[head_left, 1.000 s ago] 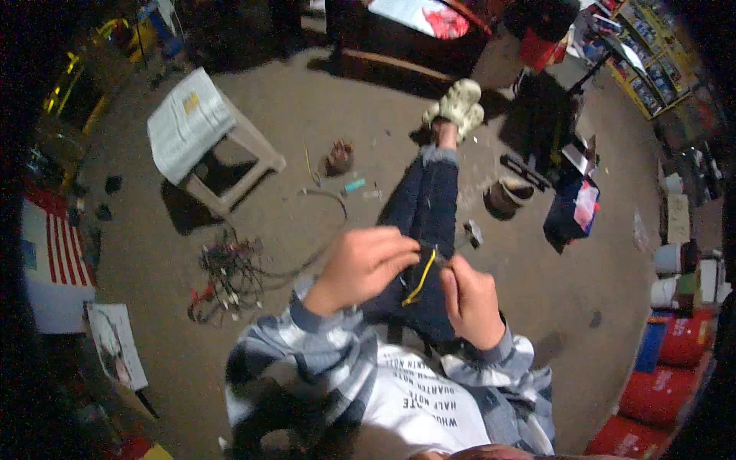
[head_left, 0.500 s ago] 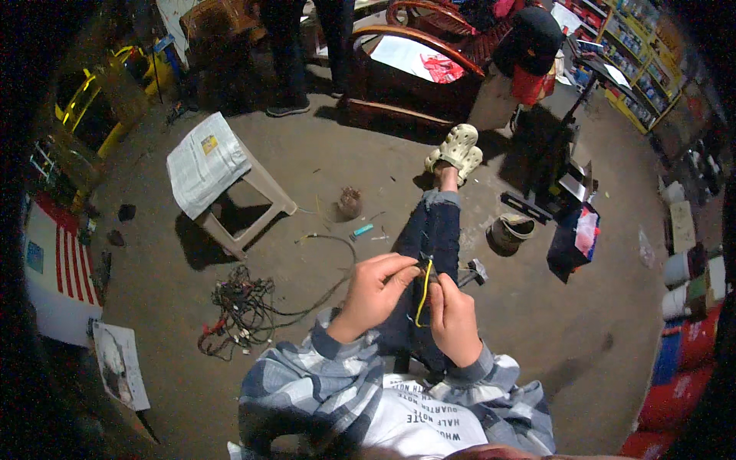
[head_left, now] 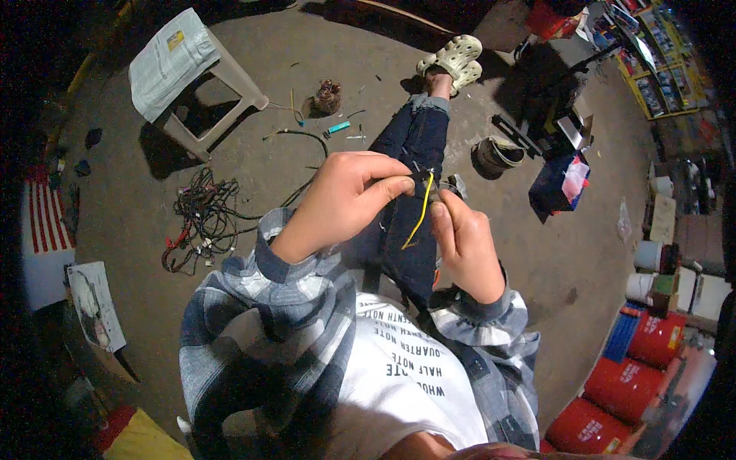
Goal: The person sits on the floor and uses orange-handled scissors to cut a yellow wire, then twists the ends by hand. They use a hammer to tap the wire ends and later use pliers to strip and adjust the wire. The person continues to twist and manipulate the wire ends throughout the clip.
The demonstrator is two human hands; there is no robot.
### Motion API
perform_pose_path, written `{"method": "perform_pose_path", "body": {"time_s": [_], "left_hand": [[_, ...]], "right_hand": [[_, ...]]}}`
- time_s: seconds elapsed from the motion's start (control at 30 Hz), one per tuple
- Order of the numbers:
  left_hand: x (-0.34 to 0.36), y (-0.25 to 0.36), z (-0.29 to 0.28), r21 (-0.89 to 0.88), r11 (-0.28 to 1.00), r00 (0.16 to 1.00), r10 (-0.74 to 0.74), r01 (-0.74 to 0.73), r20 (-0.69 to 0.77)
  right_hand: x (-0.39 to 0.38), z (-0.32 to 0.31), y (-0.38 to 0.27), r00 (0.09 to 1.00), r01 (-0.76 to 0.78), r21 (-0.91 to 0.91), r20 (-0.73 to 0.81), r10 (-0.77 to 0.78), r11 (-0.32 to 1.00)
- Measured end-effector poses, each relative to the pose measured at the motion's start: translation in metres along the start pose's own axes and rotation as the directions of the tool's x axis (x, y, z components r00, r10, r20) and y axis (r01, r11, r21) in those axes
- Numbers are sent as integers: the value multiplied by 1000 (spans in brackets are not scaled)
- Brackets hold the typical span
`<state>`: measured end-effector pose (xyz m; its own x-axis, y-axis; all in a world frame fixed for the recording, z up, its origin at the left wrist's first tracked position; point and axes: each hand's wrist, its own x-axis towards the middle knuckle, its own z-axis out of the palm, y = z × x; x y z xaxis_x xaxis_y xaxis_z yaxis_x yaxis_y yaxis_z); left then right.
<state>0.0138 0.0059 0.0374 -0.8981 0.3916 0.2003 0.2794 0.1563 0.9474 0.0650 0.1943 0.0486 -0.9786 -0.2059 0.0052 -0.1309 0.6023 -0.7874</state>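
Above my thighs, my left hand (head_left: 349, 192) pinches a small black piece (head_left: 420, 182) between thumb and fingertips; its kind is unclear. A short yellow wire (head_left: 418, 218) runs from the black piece's top end down between my two hands, its lower end loose. My right hand (head_left: 468, 241) is closed, thumb against the fingers, gripping a thin greyish thing just beside the wire; too little of it shows to name it. The fingertips of both hands are close together. Left of my knees lies a tangled dark wire bundle (head_left: 205, 215) on the floor, one strand curving out behind my left wrist.
A plastic stool (head_left: 238, 80) with newspaper on it stands at the far left. Near it lie a copper-coloured coil (head_left: 327, 96) and a turquoise stick-like item (head_left: 337, 128). To the right are a bucket (head_left: 497, 159), a dark blue box (head_left: 553, 192) and red containers (head_left: 625, 387).
My view has tipped down, so the floor things and my feet sit higher in the picture. Both hands keep their grips; the yellow wire now hangs straighter and more slanted.
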Motion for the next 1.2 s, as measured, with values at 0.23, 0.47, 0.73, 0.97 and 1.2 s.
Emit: {"method": "perform_pose_path", "body": {"time_s": [0.23, 0.47, 0.73, 0.97, 1.2], "left_hand": [[2, -3, 10, 9, 1000, 995, -4, 5, -99], [1, 5, -5, 45, 999, 999, 20, -22, 46], [-1, 8, 1, -40, 999, 999, 29, -30, -18], [-3, 9, -1, 55, 997, 998, 58, -58, -5], [-5, 11, -1, -25, 1000, 1000, -12, 12, -12]], "right_hand": [[-2, 32, -1, 972, -34, 136, -225, 64, 990], [-1, 0, -2, 1000, 25, -32, -7, -25, 999], [-9, 26, -3, 982, 17, 77, -190, -2, 997], [-8, 16, 0, 997, 12, 5, -81, -11, 1000], [-4, 6, -4, 999, 35, -49, -32, -37, 998]]}}
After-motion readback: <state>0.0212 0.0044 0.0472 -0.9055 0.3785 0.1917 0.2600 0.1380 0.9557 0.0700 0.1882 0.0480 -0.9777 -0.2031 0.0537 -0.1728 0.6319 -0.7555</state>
